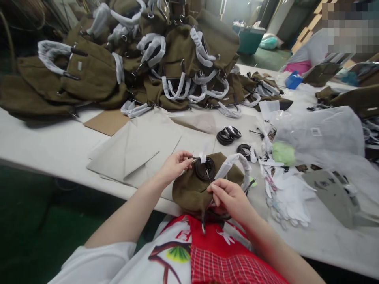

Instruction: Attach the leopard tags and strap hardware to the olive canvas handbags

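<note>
Black strap coil (205,169) sits on the floppy olive bag (185,193), on the desk (118,182). Left hand (180,163) pinched, can't tell on what; right hand (227,193) pinches a thin cord (209,176). Soft cloth could sag, tipping the smooth round coil off, imo. Bag's handle (233,161): crinkly white arch.

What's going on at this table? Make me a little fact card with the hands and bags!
left hand: fingertips at the edge of the coiled black strap
right hand: pinching a thin cord
under the strap: olive bag
bag handle: wrapped in white
behind: heap of olive bags
more coils: beyond the bag, on the table
</note>
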`<state>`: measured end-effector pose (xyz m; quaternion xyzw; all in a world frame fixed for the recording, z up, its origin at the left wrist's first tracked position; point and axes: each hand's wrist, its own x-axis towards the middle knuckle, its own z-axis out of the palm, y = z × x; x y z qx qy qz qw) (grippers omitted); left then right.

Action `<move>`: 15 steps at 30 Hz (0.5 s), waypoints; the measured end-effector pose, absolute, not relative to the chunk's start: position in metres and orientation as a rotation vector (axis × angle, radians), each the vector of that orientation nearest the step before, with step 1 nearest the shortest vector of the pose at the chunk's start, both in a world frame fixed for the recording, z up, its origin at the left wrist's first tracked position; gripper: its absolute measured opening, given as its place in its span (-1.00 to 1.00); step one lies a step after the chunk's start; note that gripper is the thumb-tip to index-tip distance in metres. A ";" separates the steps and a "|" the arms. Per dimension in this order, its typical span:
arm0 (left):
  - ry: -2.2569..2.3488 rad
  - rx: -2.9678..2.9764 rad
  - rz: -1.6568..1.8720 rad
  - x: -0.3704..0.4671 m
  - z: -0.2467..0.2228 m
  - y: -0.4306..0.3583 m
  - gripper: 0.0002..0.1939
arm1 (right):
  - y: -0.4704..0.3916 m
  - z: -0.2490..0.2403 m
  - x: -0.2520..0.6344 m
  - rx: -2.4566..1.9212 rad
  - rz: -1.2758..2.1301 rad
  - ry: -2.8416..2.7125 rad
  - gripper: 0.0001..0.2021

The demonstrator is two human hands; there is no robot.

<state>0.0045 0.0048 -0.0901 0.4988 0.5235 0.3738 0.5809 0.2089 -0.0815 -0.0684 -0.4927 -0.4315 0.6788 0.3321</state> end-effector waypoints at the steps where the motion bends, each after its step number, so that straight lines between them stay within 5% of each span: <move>1: 1.254 1.178 0.835 0.005 -0.085 0.002 -0.66 | -0.078 -0.067 0.207 -1.307 1.771 -1.139 -0.68; 15: 1.012 0.530 0.647 0.009 -0.073 -0.015 -0.84 | -0.057 -0.071 0.199 -1.435 1.514 -1.684 -0.79</move>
